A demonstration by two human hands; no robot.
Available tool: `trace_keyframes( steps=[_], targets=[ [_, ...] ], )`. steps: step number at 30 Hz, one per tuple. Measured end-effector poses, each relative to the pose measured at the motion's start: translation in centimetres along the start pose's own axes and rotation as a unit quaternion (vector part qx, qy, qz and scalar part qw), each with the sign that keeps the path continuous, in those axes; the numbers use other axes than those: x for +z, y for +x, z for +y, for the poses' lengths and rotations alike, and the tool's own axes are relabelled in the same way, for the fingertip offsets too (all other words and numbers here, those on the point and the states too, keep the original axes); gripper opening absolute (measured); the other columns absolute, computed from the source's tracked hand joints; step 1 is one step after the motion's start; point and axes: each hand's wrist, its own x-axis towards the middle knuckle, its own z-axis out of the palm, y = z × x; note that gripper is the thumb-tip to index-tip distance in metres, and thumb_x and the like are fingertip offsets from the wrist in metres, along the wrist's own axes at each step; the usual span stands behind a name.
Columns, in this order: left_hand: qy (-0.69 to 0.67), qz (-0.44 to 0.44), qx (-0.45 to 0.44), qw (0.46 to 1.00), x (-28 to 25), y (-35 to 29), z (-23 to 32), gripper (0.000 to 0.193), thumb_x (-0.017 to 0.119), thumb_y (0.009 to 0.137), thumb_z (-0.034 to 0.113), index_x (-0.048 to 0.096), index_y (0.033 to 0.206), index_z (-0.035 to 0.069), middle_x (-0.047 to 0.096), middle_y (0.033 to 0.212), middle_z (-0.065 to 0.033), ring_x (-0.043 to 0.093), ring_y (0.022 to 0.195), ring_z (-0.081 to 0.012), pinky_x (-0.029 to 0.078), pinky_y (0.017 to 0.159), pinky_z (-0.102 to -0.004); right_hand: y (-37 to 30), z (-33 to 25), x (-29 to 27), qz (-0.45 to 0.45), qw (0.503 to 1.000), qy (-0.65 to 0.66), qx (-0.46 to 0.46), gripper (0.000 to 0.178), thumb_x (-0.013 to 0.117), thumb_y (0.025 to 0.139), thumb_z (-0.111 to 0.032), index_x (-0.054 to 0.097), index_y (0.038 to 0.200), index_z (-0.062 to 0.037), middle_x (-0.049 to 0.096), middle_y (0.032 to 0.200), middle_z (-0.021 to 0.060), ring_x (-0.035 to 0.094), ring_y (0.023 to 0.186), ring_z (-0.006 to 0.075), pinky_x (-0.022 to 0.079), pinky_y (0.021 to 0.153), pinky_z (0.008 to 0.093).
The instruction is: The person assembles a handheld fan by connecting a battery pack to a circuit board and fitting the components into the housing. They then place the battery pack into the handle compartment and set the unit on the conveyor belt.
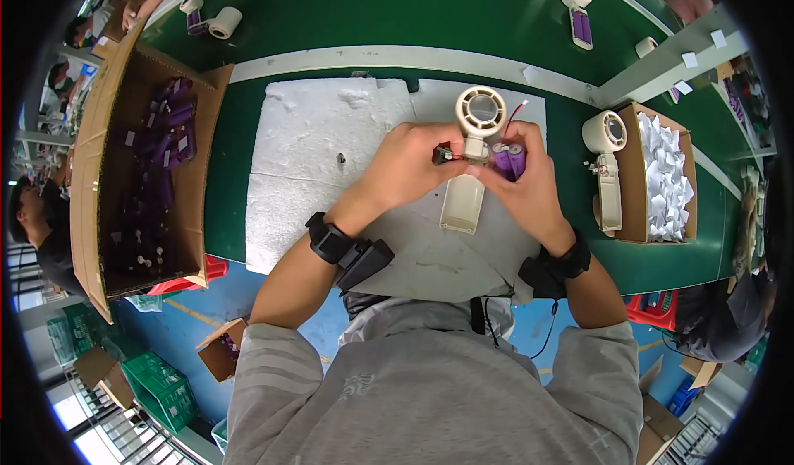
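Note:
A cream handheld fan (pixel 480 111) lies in front of me on the white foam board, its round head pointing away and its handle (pixel 461 206) toward me. My left hand (pixel 403 165) is closed at the left of the fan's neck, pinching a small dark part (pixel 443 155) with a red wire. On the other side, my right hand (pixel 530 185) grips a purple battery pack (pixel 509 160) of two cells. A red lead with a white plug (pixel 522 105) rises above that pack. Both thumbs come close together just below the neck, and the fingertips are partly hidden.
A deep cardboard box (pixel 87 184) of purple battery packs stands at left. At right, another fan (pixel 608 175) lies beside a carton (pixel 692 192) of white pieces. Beyond a pale rail (pixel 331 57), several fans rest on the green surface. A dark speck (pixel 341 158) lies on the foam (pixel 289 208).

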Motion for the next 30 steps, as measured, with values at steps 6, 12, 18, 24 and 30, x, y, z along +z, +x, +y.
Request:
trace_keyframes(
  steps=[6, 12, 18, 24, 30],
  targets=[
    [-0.051, -0.038, -0.041, 0.997, -0.7, 0.0, -0.1, 0.020, 0.077, 0.075, 0.010, 0.062, 0.087, 0.005, 0.066, 0.078, -0.0103, 0.062, 0.067, -0.0223, 0.048, 0.061, -0.0328, 0.6, 1.6, -0.5, 0.022, 0.997, -0.041, -0.061, 0.055, 0.081, 0.072, -0.005, 0.043, 0.113, -0.0029, 0.059, 0.091, 0.0035, 0.053, 0.078, 0.0081, 0.046, 0.072, 0.0229],
    [-0.117, -0.058, -0.001, 0.991, -1.0, -0.8, -0.7, 0.019, 0.073, 0.079, 0.004, 0.066, 0.097, 0.005, 0.067, 0.086, -0.0062, 0.061, 0.075, -0.0138, 0.049, 0.068, -0.0286, 0.4, -0.5, -0.3, 0.058, 0.995, -0.066, -0.038, 0.047, 0.080, 0.071, -0.001, 0.053, 0.109, -0.0026, 0.060, 0.083, 0.0031, 0.054, 0.070, 0.0089, 0.047, 0.066, 0.0230],
    [-0.066, -0.061, 0.027, 0.996, -0.8, -0.9, -0.4, 0.022, 0.072, 0.078, 0.001, 0.065, 0.098, 0.005, 0.068, 0.087, -0.0089, 0.063, 0.076, -0.0212, 0.051, 0.069, -0.0316, 0.2, -0.8, 0.6, 0.024, 0.973, -0.130, -0.188, 0.021, 0.077, 0.071, 0.003, 0.066, 0.088, -0.0019, 0.063, 0.079, 0.0052, 0.060, 0.067, 0.0140, 0.049, 0.064, 0.0244],
    [-0.108, -0.048, 0.010, 0.993, -0.8, -0.8, -0.2, 0.022, 0.070, 0.076, 0.000, 0.065, 0.097, 0.005, 0.067, 0.084, -0.0119, 0.064, 0.075, -0.0283, 0.051, 0.069, -0.0357, 0.4, -0.2, 0.5, 0.001, 0.976, -0.126, -0.181, 0.020, 0.076, 0.071, 0.003, 0.066, 0.088, -0.0020, 0.065, 0.082, 0.0062, 0.064, 0.072, 0.0164, 0.050, 0.066, 0.0260],
    [-0.102, -0.073, -0.020, 0.992, -1.5, -0.8, 0.0, 0.025, 0.070, 0.075, -0.005, 0.066, 0.097, 0.006, 0.068, 0.086, -0.0054, 0.063, 0.075, -0.0190, 0.050, 0.068, -0.0303, 0.1, -0.1, 0.1, -0.027, 0.984, -0.104, -0.142, 0.023, 0.077, 0.070, 0.002, 0.065, 0.089, -0.0028, 0.066, 0.084, 0.0060, 0.063, 0.078, 0.0179, 0.051, 0.069, 0.0282]
  ],
)
